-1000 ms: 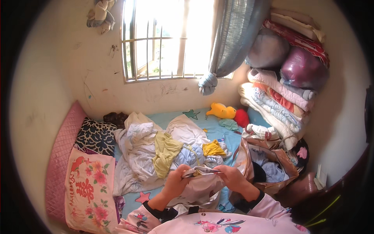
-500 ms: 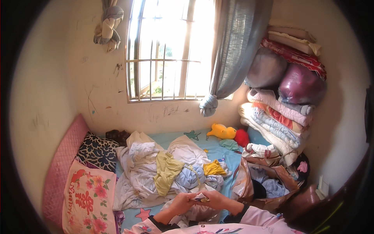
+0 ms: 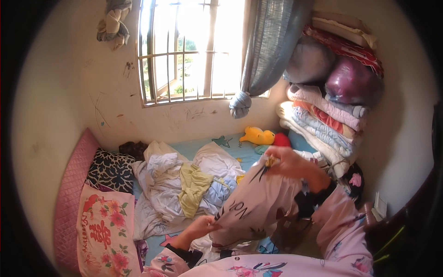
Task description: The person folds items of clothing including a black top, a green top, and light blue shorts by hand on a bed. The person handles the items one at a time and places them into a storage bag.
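Note:
A pale pink printed garment [image 3: 251, 203] is stretched out in front of me, slanting from lower left to upper right; its exact kind does not show. My left hand [image 3: 205, 227] pinches its lower left edge. Raised higher and to the right, my right hand [image 3: 285, 161] is closed on its upper corner. Behind the garment lies a heap of white clothes [image 3: 159, 194] on the bed, with a yellow-green garment [image 3: 193, 187] on top. A light blue garment [image 3: 217, 194] sits beside it. The cloth and my right arm hide most of the bag on the right.
The bed's pink headboard [image 3: 71, 198] is at left, near a patterned pillow [image 3: 110, 171] and a floral pillow [image 3: 104, 231]. A yellow plush toy [image 3: 256, 135] lies by the wall. Folded quilts [image 3: 323, 115] are stacked at right. A barred window [image 3: 189, 55] is ahead.
My hands were together over the bed; now they are apart, the right one up and to the right. The pink garment is spread between them. The view has shifted slightly.

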Available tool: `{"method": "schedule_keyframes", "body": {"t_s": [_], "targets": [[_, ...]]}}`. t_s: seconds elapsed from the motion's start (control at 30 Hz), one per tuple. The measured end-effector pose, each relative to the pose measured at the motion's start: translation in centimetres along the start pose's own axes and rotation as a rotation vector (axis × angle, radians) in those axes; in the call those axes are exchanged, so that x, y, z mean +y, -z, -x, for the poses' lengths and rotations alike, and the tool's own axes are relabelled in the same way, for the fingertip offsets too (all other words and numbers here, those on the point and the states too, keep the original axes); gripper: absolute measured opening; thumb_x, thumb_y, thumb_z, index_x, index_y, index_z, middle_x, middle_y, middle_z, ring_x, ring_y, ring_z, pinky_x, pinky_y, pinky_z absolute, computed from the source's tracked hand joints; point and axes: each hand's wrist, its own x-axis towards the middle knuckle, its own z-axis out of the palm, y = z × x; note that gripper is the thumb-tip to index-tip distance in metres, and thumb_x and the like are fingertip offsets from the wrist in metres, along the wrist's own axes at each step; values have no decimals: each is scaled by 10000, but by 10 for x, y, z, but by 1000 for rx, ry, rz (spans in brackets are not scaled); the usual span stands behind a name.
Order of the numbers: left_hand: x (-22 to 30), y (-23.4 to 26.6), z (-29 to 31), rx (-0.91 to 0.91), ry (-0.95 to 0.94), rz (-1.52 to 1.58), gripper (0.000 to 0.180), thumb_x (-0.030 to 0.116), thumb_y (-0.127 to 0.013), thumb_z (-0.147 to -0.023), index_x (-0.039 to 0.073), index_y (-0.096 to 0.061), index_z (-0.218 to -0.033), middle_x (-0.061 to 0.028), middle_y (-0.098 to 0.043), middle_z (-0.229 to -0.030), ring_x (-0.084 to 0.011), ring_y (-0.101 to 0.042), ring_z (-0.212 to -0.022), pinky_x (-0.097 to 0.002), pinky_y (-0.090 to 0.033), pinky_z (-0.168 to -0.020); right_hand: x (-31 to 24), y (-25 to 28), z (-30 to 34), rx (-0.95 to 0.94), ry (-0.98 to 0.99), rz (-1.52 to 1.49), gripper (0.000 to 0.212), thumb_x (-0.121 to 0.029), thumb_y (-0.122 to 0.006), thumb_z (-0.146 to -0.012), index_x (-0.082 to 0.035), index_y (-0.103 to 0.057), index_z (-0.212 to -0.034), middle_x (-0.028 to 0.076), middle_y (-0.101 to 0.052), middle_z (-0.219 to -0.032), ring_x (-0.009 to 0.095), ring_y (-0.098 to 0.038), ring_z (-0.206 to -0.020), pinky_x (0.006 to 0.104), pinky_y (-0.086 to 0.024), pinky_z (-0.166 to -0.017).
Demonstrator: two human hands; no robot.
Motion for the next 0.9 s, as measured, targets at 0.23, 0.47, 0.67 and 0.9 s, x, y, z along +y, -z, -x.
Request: {"method": "schedule_keyframes", "body": {"t_s": [0.23,0.47,0.67,0.9], "targets": [[32,14,-15,37,-61,394,262,123,-524,-814,9,-494,-1048,15,-551,-916,-49,-498,-800,-204,-409,-725,17,64,-15,55,-262,-268,305,-192,-617,-743,-13,-525,-972,46,-569,-850,92,-532,-741,222,-436,-648],[37,9,-31,31,-92,609,140,114,-509,-819,34,-501,-934,7,-539,-791,-59,-532,-666,-200,-461,-586,54,96,1,99,-298,-524,282,-184,-608,-757,-9,-530,-964,22,-565,-817,79,-531,-699,222,-449,-611],[32,11,-28,43,-91,611,108,151,-517,-821,55,-514,-871,34,-530,-712,-29,-489,-593,-176,-421,-533,68,103,9,77,-270,-577,344,-148,-560,-789,-45,-480,-1107,10,-540,-960,73,-524,-787,199,-444,-693],[32,8,-26,-8,-78,611,125,161,-494,-837,44,-523,-867,26,-523,-719,-32,-479,-587,-174,-415,-521,68,101,8,104,-318,-520,311,-150,-506,-827,-42,-474,-1118,25,-554,-949,71,-535,-789,202,-452,-690]]}}
